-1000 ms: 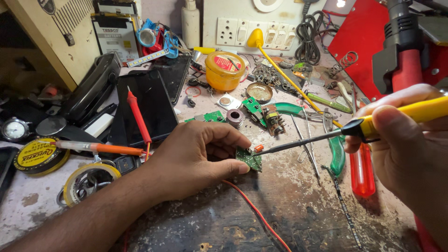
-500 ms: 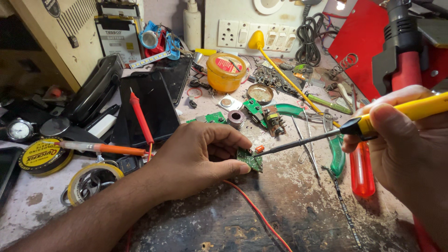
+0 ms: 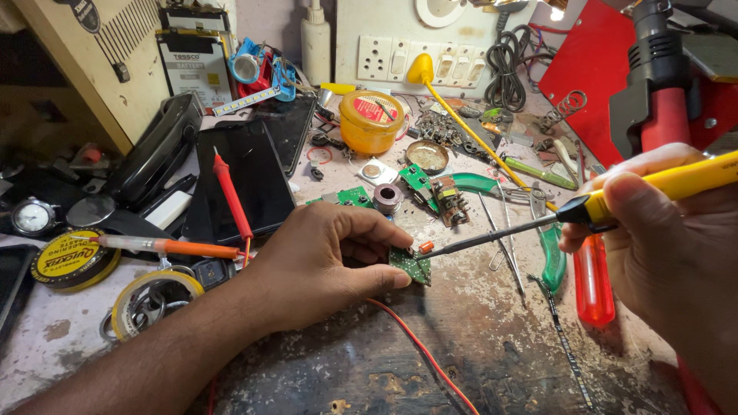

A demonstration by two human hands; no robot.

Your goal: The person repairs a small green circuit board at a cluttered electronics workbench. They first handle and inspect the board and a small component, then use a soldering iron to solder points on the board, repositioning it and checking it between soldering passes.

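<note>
Cluttered workbench [image 3: 477, 338]; left hand [image 3: 323, 261] grip pinching half-hidden circuit board [image 3: 411, 265], right hand [image 3: 676, 253] around cropped soldering iron [image 3: 538, 224].

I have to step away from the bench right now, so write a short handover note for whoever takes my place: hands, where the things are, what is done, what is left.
Left hand: pins a small green circuit board to the worn bench, thumb and fingers on it.
Right hand: grips the yellow-handled soldering iron; its tip is at the orange component on the board's edge.
A red wire runs from under the left hand toward the near edge.
Done: board held, iron at the joint.
Left: whether the joint is finished cannot be told.
</note>
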